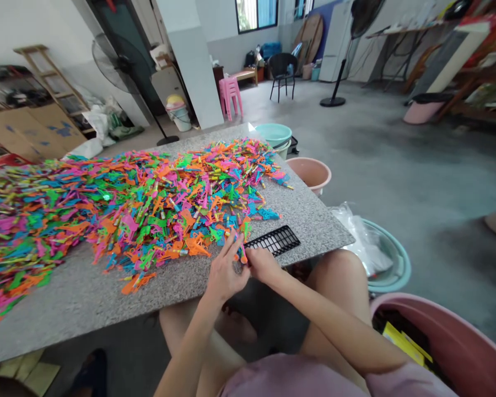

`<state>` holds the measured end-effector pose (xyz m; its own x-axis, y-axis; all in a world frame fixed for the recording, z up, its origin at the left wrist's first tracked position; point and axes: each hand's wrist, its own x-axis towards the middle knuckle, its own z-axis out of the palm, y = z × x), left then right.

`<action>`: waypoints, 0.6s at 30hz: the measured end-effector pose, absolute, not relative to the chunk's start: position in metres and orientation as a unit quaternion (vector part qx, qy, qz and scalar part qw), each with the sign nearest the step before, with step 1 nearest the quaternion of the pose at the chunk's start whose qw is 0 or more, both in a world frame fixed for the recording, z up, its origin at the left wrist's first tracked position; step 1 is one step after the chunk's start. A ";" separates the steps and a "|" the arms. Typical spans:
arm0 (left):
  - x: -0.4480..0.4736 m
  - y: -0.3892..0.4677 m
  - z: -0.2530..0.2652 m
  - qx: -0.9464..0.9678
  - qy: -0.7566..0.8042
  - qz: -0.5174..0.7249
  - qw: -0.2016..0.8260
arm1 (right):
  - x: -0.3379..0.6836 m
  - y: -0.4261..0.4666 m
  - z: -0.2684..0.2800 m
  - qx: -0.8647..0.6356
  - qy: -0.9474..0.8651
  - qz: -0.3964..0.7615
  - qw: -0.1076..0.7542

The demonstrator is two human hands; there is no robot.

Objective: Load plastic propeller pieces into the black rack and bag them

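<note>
Near the table's front edge, my left hand [226, 270] has its fingers curled round a small pink plastic toy gun [243, 252] with an orange end. My right hand [263, 264] is closed right beside it, fingertips meeting my left thumb; what it pinches is hidden. Just behind my right hand, a black plastic grid tray [279, 240] lies flat on the table, its left end partly covered by the hand. A big heap of small toy guns [161, 204] in pink, orange, green and blue spreads to the left and behind my hands.
The speckled stone table [314, 220] ends close to my knees. On the floor to the right stand an orange basin [324, 179], a light-blue tub [405, 270] with clear plastic bags, and a large pink tub [450, 314] holding yellow pieces. A turquoise basin [275, 132] is behind the table.
</note>
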<state>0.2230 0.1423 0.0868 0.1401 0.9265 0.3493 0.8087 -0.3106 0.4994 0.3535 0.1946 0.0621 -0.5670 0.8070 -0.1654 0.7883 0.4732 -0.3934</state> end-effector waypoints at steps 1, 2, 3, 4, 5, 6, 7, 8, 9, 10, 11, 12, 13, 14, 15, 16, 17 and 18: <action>0.223 0.142 0.087 0.754 0.574 0.303 0.101 | 0.352 0.196 0.062 -0.461 -0.858 0.225 0.024; 0.222 0.142 0.087 0.755 0.573 0.302 0.103 | 0.352 0.199 0.062 -0.454 -0.860 0.234 0.025; 0.221 0.143 0.086 0.753 0.575 0.304 0.101 | 0.353 0.203 0.062 -0.437 -0.863 0.250 0.024; 0.220 0.143 0.085 0.748 0.579 0.309 0.095 | 0.356 0.209 0.063 -0.411 -0.870 0.274 0.018; 0.218 0.143 0.083 0.743 0.584 0.314 0.089 | 0.360 0.216 0.064 -0.378 -0.877 0.298 0.011; 0.216 0.143 0.081 0.740 0.588 0.317 0.084 | 0.365 0.227 0.066 -0.351 -0.882 0.314 0.010; 0.214 0.144 0.079 0.739 0.589 0.317 0.081 | 0.369 0.239 0.069 -0.340 -0.886 0.316 0.019; 0.213 0.144 0.077 0.740 0.588 0.316 0.080 | 0.372 0.254 0.072 -0.352 -0.889 0.291 0.038; 0.211 0.144 0.076 0.744 0.584 0.315 0.081 | 0.373 0.270 0.075 -0.383 -0.889 0.244 0.065; 0.210 0.144 0.075 0.747 0.580 0.315 0.081 | 0.371 0.286 0.078 -0.418 -0.883 0.192 0.093; 0.210 0.144 0.074 0.750 0.577 0.315 0.081 | 0.367 0.302 0.080 -0.437 -0.881 0.142 0.110; 0.209 0.144 0.074 0.752 0.574 0.315 0.080 | 0.359 0.317 0.081 -0.427 -0.892 0.100 0.110; 0.209 0.144 0.075 0.754 0.572 0.314 0.078 | 0.349 0.329 0.081 -0.389 -0.915 0.062 0.089; 0.209 0.144 0.075 0.756 0.571 0.312 0.075 | 0.338 0.339 0.080 -0.333 -0.941 0.029 0.055; 0.208 0.144 0.076 0.758 0.570 0.309 0.072 | 0.327 0.347 0.078 -0.274 -0.962 0.001 0.017; 0.208 0.145 0.077 0.761 0.569 0.304 0.069 | 0.316 0.352 0.075 -0.223 -0.974 -0.026 -0.018; 0.208 0.145 0.077 0.763 0.569 0.300 0.067 | 0.308 0.356 0.072 -0.186 -0.981 -0.045 -0.044; 0.208 0.145 0.078 0.764 0.570 0.295 0.066 | 0.302 0.358 0.069 -0.166 -0.983 -0.049 -0.058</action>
<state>0.2078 0.1448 0.0778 0.1768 0.9098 0.3755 0.8321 -0.3419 0.4367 0.3017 0.3582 0.0692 -0.9384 0.3315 -0.0977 0.3202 0.9403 0.1152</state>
